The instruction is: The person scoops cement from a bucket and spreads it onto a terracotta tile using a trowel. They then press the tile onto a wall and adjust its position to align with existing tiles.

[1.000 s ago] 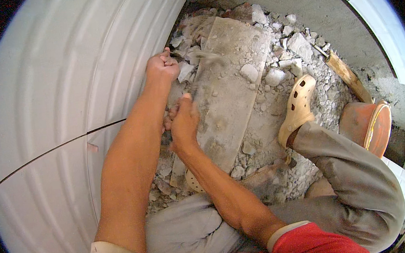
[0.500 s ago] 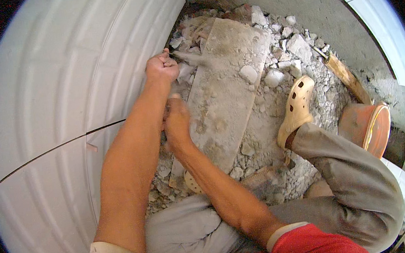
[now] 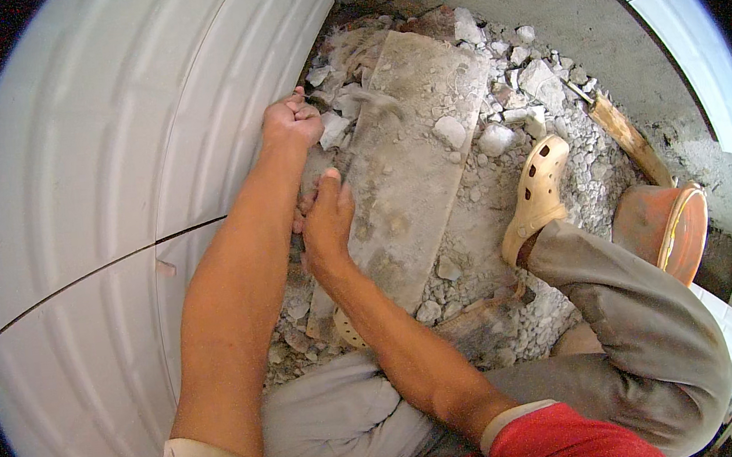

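My left hand (image 3: 292,121) is a closed fist against the lower edge of the white ribbed panel (image 3: 111,138). Whatever it grips is hidden by the fingers. Just below it, my right hand (image 3: 328,223) is closed, thumb pointing up and away. A hammer (image 3: 378,102) seems to extend from this hand; its head is a grey smear of motion over the dusty board (image 3: 405,172), to the right of the left fist. The handle is hardly visible. White and grey rubble (image 3: 334,128) lies close beside both hands.
Broken chunks (image 3: 542,84) cover the ground along the concrete wall (image 3: 520,2). A wood-handled tool (image 3: 629,137) leans at the right, near an orange bucket (image 3: 661,226). My beige clog (image 3: 539,190) rests on the rubble beside the board.
The blurred hammer head has moved right, away from my left fist. My right hand has turned slightly rightward with it. The left hand stays in place.
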Demonstrator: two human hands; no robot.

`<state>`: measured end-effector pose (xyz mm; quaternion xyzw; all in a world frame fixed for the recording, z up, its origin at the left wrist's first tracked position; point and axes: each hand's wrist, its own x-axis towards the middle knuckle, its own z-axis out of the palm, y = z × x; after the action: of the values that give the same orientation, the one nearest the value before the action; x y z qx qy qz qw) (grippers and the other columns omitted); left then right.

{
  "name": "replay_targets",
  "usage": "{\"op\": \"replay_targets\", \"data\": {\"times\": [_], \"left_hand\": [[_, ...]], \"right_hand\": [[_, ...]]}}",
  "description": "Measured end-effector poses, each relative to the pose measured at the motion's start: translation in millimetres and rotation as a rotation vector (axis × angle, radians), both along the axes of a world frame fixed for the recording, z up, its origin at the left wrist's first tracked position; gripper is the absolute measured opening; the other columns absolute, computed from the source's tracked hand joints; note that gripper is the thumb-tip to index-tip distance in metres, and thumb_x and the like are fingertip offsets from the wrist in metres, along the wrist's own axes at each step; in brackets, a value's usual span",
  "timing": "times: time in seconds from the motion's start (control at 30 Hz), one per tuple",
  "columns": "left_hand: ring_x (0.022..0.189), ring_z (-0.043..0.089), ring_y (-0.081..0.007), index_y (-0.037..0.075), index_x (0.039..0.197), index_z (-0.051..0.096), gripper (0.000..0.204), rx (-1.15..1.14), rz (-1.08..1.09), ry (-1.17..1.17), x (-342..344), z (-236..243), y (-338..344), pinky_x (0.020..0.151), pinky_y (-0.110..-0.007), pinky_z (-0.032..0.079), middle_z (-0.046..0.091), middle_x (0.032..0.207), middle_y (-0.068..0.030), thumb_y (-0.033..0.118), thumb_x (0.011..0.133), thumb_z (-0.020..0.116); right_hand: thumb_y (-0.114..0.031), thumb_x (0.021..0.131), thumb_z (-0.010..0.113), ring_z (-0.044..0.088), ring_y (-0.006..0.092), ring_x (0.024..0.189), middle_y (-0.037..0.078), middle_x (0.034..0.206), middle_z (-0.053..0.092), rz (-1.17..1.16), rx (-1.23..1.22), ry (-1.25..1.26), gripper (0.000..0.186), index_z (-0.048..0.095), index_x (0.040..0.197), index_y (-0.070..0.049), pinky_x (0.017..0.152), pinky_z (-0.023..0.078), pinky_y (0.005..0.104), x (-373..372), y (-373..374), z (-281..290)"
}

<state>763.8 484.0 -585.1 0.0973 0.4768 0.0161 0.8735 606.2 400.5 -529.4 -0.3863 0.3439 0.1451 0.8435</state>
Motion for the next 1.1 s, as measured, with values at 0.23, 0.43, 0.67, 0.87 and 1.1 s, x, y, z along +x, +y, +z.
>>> {"op": "replay_targets", "data": {"times": [0.23,0.43,0.67,0.87,1.1], "left_hand": [[0.042,0.033,-0.0057,0.003,0.096,0.057,0.011,-0.007,0.004,-0.014,0.1,-0.1,0.8,0.039,-0.018,0.028,0.040,0.057,0.0056,0.005,0.096,0.046],[0.041,0.028,-0.0083,0.002,0.098,0.056,0.011,-0.015,0.038,0.015,-1.3,6.0,-3.5,0.040,-0.018,0.027,0.040,0.060,0.0044,0.004,0.096,0.046],[0.042,0.033,-0.0068,0.006,0.099,0.057,0.013,-0.003,0.033,0.019,0.3,-0.4,-0.6,0.038,-0.018,0.027,0.037,0.055,0.0061,0.006,0.097,0.045],[0.039,0.032,-0.0077,0.001,0.102,0.057,0.016,-0.042,0.001,-0.069,-7.7,-0.7,-0.4,0.035,-0.019,0.029,0.045,0.057,0.0051,0.005,0.096,0.043],[0.046,0.033,-0.0068,0.003,0.099,0.057,0.014,0.096,-0.033,0.019,-10.4,8.4,-11.1,0.039,-0.019,0.027,0.043,0.059,0.0052,0.005,0.092,0.045]], "right_hand": [[-0.039,0.104,0.039,0.043,0.0110,0.053,0.000,0.068,0.047,0.122,-0.010,-0.034,0.037,0.049,0.087,-0.008,0.044,0.035,0.0297,-3.7,4.3,14.5],[-0.039,0.104,0.043,0.049,0.0130,0.056,0.002,0.074,0.051,0.243,0.089,-0.065,0.032,0.045,0.100,-0.008,0.043,0.042,0.0305,2.3,-3.0,-5.3],[-0.039,0.103,0.045,0.046,0.0150,0.046,0.003,0.069,0.049,0.239,0.123,-0.067,0.031,0.044,0.096,-0.008,0.036,0.041,0.0324,-5.3,-3.5,-18.4],[-0.040,0.104,0.044,0.043,0.0160,0.040,0.003,0.059,0.043,0.325,-0.026,-0.051,0.037,0.047,0.087,-0.006,0.037,0.041,0.0336,-13.2,-40.2,-20.4],[-0.047,0.103,0.045,0.050,0.0194,0.043,0.006,0.059,0.048,0.647,-0.337,-0.124,0.049,0.048,0.076,-0.006,0.041,0.045,0.0367,-35.6,-75.3,-32.6]]}}
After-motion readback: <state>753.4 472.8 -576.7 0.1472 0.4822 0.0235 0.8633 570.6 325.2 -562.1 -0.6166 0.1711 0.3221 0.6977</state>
